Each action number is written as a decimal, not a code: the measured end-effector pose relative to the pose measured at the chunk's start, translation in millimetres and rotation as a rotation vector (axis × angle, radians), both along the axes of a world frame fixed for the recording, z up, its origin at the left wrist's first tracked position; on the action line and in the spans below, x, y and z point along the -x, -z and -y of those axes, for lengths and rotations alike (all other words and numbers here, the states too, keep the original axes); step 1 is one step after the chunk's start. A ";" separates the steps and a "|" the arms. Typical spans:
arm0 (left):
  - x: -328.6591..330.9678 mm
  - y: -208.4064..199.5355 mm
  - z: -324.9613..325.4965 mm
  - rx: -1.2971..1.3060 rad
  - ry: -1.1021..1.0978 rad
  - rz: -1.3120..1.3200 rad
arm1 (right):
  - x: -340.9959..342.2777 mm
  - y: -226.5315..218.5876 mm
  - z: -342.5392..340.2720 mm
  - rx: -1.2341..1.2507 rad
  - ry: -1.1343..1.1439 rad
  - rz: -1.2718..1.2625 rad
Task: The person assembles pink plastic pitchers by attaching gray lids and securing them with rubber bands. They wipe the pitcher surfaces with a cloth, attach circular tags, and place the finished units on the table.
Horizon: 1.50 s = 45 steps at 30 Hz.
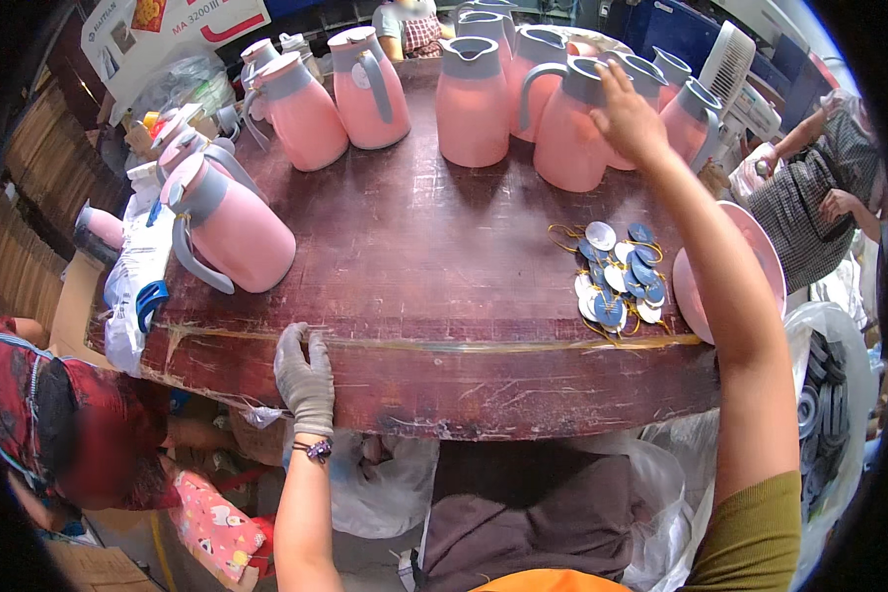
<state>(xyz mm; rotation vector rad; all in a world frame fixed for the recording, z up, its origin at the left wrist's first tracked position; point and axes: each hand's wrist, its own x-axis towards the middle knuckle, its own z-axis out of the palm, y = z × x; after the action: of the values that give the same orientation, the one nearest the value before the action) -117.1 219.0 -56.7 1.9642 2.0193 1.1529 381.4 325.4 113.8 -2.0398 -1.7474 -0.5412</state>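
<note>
My bare right hand (629,116) is stretched to the far right of the table, fingers extended beside the grey rim of a pink vacuum jug (569,143). Whether the fingertips touch that rim I cannot tell. Several similar open-topped jugs crowd around it, one pink jug (474,118) just to its left. My left hand (304,370), in a pale glove, lies at the table's near edge with its fingers out and nothing in them. Between the jugs and the near edge lies a pile of round blue and white tags (617,278) with yellow strings.
Lidded pink jugs (237,232) stand along the table's left side. A pink bowl-shaped thing (694,296) is partly behind my right forearm. Grey round parts fill a clear bag (849,345) at right. Other people are at the left, back and right; a fan (728,61) stands behind.
</note>
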 end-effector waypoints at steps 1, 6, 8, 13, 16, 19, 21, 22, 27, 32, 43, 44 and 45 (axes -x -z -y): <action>-3.4 2.9 -4.6 -0.030 0.035 0.024 | -31.1 1.4 -17.4 -0.010 -0.012 -0.005; -1.9 2.0 -2.1 -0.084 0.076 0.191 | -13.4 7.6 -13.7 -0.046 -0.124 -0.199; -6.7 6.1 -0.7 -0.132 0.173 0.344 | 7.2 19.6 14.7 -0.170 -0.203 -0.235; -84.3 -36.3 62.3 0.530 0.662 1.476 | 89.4 55.8 148.5 -0.371 -0.582 -0.039; -139.2 -79.6 93.8 0.782 0.660 2.052 | 87.5 87.7 257.8 -0.106 -0.903 -0.083; -141.5 -83.9 120.9 0.798 0.516 1.908 | 60.0 64.5 328.7 -0.147 -0.918 0.155; -134.5 -79.2 130.9 0.762 0.791 1.898 | -8.0 70.4 393.4 -0.112 -0.451 -0.066; -130.2 -82.0 141.4 0.781 0.693 1.758 | -38.7 62.2 423.2 -0.149 -0.188 -0.109; -136.8 -114.8 183.7 0.862 0.696 1.125 | -232.1 207.0 664.8 0.099 1.056 -0.066; -141.8 -83.1 219.1 0.955 0.737 0.817 | -210.0 355.9 794.5 0.263 1.359 -0.663; -151.3 -59.1 236.7 0.934 0.750 0.590 | -169.6 298.4 733.8 0.293 1.659 -0.531; -152.6 -61.0 238.9 0.967 0.745 0.611 | -171.5 304.4 738.2 0.250 1.550 -0.541; -153.2 -66.9 243.7 0.992 0.736 0.633 | -175.0 311.5 740.2 0.204 1.433 -0.549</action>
<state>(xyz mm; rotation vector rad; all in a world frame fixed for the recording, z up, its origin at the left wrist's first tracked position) 36.1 -24.7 10.3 1.3328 1.0194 0.3612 556.4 -414.8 -197.7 -2.9255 0.1673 -0.0858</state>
